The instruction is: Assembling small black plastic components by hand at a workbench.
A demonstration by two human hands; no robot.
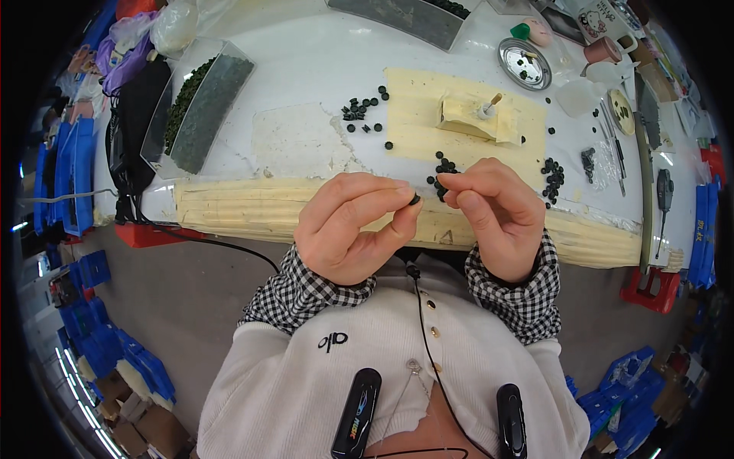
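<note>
My left hand (348, 226) pinches a small black round part (415, 200) between thumb and fingertips, just above the table's front edge. Close by on the right, my right hand (501, 218) has its thumb and index finger drawn together; whatever they might hold is too small or hidden to make out. The two hands are apart by a short gap. Behind my right fingertips lies a cluster of similar black parts (445, 162), partly covered by that hand. More loose black parts (355, 111) are scattered farther left, and another group (552, 180) lies to the right.
A taped block with an upright peg (489, 111) stands on yellow tape (409, 92). A clear bin of dark pieces (218, 103) is at the left, a grey tray (405, 19) at the back. A round metal dish (524, 64), tweezers and a screwdriver (665, 191) are on the right.
</note>
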